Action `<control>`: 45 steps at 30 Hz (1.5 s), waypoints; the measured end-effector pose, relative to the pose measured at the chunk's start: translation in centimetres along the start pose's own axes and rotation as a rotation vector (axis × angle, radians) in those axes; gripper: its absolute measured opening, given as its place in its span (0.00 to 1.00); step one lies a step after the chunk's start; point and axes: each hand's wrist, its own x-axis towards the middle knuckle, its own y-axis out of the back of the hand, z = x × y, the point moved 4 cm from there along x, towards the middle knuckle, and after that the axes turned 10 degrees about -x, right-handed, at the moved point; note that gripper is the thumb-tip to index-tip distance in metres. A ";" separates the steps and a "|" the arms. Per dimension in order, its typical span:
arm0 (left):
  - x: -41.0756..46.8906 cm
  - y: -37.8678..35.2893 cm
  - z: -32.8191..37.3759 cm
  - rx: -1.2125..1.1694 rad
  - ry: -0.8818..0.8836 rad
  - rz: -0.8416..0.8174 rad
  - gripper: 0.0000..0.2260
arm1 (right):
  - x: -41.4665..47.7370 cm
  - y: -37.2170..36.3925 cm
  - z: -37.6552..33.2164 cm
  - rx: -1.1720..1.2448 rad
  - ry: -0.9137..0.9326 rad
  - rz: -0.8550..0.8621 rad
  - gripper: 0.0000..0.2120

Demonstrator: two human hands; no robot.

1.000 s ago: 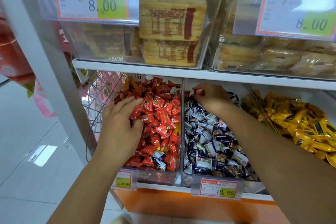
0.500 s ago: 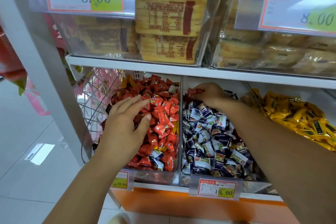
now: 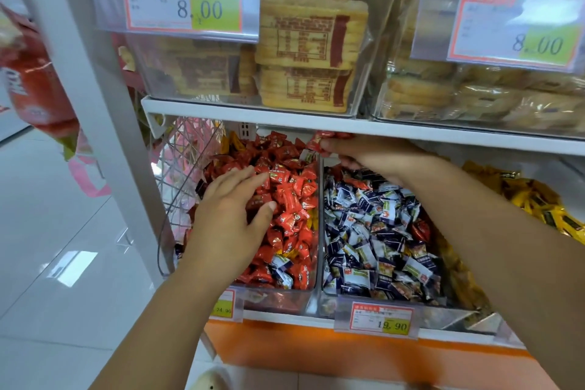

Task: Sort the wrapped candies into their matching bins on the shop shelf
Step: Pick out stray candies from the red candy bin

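Up from the far end of the blue-and-white pile, the right hand [image 3: 370,157] has risen and swung toward 10 o'clock, and now hangs over the wall between two bins, just under the upper shelf [image 3: 253,119].

Nearest, a 19.90 price label [image 3: 381,320] clips to the front of the middle bin [image 3: 443,315]. At its 9 o'clock a 24.90 label [image 3: 223,304] marks the left bin [image 3: 278,299]. A few stray blue-and-white sweets [image 3: 281,269] lie at the near end of the left bin. A stray red one [image 3: 419,229] sits among the blue-and-white candies [image 3: 373,231].

Farther in, the left hand [image 3: 231,215] lies flat on the red candies [image 3: 294,199], fingers straight and spread, gripping nothing. Yellow candies [image 3: 538,199] fill the space at 3 o'clock of the middle bin.

Farther still, the right hand's curled fingers pinch a small cluster of red sweets [image 3: 319,138] at its 10 o'clock, over the far end of the left bin. Beyond, biscuit packs [image 3: 310,35] are stacked on the upper shelf.
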 end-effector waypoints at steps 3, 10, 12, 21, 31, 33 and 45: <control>0.0 0.4 -0.3 0.009 0.025 0.055 0.23 | 1.0 -1.1 -1.4 0.053 0.075 -0.171 0.21; -0.1 0.2 -0.7 0.026 0.000 -0.028 0.31 | 1.5 0.7 6.0 -0.512 -0.193 0.006 0.14; -0.3 -0.7 -0.5 0.061 -0.066 -0.091 0.28 | 1.4 0.1 7.3 -0.531 -0.219 -0.041 0.12; -0.2 -3.2 0.3 0.181 -0.059 -0.210 0.22 | 3.1 1.7 7.0 -0.398 -0.014 0.271 0.06; 0.3 -2.7 0.5 0.097 -0.054 -0.158 0.22 | 7.5 -2.3 7.3 -0.761 -0.221 -0.118 0.12; 0.3 -2.4 0.3 0.091 -0.047 -0.146 0.22 | 6.9 -1.8 7.4 -0.643 -0.227 -0.076 0.11; 0.0 -2.1 0.5 0.065 -0.020 -0.146 0.22 | -0.6 2.5 6.9 0.165 -0.205 0.030 0.18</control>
